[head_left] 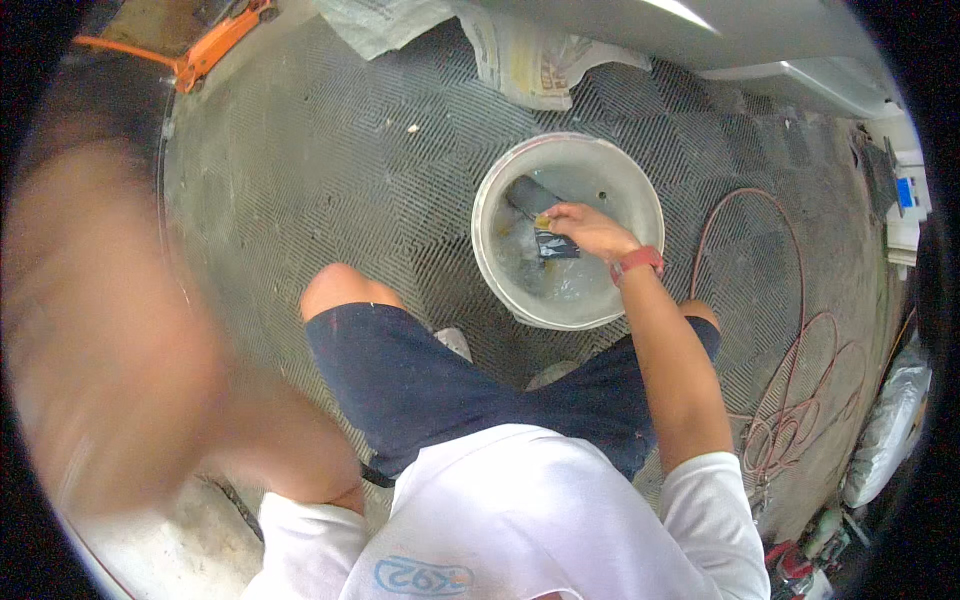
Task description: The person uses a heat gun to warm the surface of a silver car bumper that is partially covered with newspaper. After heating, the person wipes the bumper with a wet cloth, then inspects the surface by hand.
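Inside a round whitish bucket [483, 262] with water in it, my right hand [590, 231] has its fingers closed on a small yellow-and-black pad [556, 244]. The black part is flat and shiny, like a wet sheet; I cannot make out its exact kind. Beside it a larger dark flat piece [528, 197] lies in the water. A red band circles my right wrist. My left hand [110, 330] is raised close at the left, smeared by motion, so its fingers do not show clearly.
The bucket stands on a ridged dark floor mat [300, 180] between my feet. A reddish hose [800, 300] lies coiled at the right. Paper sheets [530, 65] hang below a light-coloured panel [720, 35] ahead. An orange floor jack [215, 48] is at the far left.
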`<state>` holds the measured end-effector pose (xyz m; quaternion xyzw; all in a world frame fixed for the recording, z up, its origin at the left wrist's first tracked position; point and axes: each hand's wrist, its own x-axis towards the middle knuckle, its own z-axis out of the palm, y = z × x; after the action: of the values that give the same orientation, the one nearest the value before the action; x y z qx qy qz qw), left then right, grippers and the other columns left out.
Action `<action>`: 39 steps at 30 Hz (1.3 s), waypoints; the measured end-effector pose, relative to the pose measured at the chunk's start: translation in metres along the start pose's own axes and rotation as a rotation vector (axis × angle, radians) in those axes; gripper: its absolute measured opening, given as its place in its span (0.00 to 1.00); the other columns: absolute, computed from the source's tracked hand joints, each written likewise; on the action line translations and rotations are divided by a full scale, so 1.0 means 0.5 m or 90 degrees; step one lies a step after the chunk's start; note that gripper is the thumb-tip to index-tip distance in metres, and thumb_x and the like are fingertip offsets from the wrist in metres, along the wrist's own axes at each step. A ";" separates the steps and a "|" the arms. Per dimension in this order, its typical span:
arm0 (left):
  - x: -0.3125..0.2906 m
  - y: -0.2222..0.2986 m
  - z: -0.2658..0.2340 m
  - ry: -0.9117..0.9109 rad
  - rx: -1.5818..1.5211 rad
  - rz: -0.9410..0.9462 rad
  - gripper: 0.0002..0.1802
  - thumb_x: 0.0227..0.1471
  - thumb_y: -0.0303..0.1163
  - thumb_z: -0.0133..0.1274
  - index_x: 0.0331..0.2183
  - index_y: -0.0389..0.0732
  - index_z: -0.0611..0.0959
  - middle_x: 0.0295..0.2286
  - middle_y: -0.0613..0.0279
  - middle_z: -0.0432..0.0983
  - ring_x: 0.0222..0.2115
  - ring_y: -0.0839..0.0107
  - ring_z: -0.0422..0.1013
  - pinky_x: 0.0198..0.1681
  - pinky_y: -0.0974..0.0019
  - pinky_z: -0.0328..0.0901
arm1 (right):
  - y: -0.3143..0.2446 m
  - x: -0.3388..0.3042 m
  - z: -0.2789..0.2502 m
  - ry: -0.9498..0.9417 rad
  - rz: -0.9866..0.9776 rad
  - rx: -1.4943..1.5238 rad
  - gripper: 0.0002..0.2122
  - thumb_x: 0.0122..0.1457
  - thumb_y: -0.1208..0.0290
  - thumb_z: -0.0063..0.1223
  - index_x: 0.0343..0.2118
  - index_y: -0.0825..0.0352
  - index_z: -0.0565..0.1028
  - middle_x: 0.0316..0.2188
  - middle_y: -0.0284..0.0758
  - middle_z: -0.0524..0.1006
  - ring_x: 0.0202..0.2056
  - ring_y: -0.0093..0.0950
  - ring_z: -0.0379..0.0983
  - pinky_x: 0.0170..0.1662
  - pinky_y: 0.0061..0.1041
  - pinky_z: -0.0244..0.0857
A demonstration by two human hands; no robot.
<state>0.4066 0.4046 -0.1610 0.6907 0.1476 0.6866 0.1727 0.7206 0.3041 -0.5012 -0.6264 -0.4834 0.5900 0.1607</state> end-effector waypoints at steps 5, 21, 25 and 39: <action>-0.332 -0.154 0.107 -0.181 0.099 -0.569 0.25 0.77 0.46 0.43 0.56 0.36 0.83 0.54 0.50 0.80 0.57 0.56 0.73 0.65 0.52 0.63 | -0.020 -0.043 -0.011 0.158 0.019 0.484 0.17 0.76 0.67 0.45 0.61 0.67 0.76 0.55 0.32 0.80 0.53 0.26 0.78 0.56 0.32 0.73; -0.566 -0.216 0.186 -0.381 0.344 -0.495 0.30 0.66 0.29 0.55 0.66 0.38 0.71 0.53 0.39 0.77 0.54 0.39 0.73 0.58 0.42 0.67 | 0.068 0.055 -0.010 0.392 0.044 -0.282 0.17 0.73 0.63 0.48 0.56 0.62 0.83 0.53 0.43 0.85 0.54 0.47 0.81 0.56 0.44 0.74; -0.571 -0.213 0.201 -0.404 0.366 -0.511 0.30 0.65 0.27 0.55 0.66 0.40 0.70 0.52 0.40 0.77 0.53 0.39 0.74 0.57 0.43 0.68 | 0.131 0.104 -0.016 0.293 0.064 -0.422 0.23 0.72 0.58 0.50 0.66 0.60 0.76 0.63 0.47 0.78 0.63 0.49 0.75 0.65 0.46 0.69; -0.555 -0.212 0.204 -0.399 0.404 -0.491 0.30 0.63 0.27 0.56 0.66 0.42 0.72 0.48 0.43 0.78 0.48 0.41 0.76 0.54 0.44 0.69 | 0.217 0.205 0.052 -0.011 0.258 -0.484 0.35 0.54 0.53 0.70 0.62 0.69 0.78 0.56 0.51 0.81 0.55 0.50 0.82 0.60 0.47 0.76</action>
<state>0.5083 0.3735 -0.4565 0.7748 0.5284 0.2598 0.2301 0.7254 0.3240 -0.6513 -0.7185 -0.5348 0.3949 -0.2044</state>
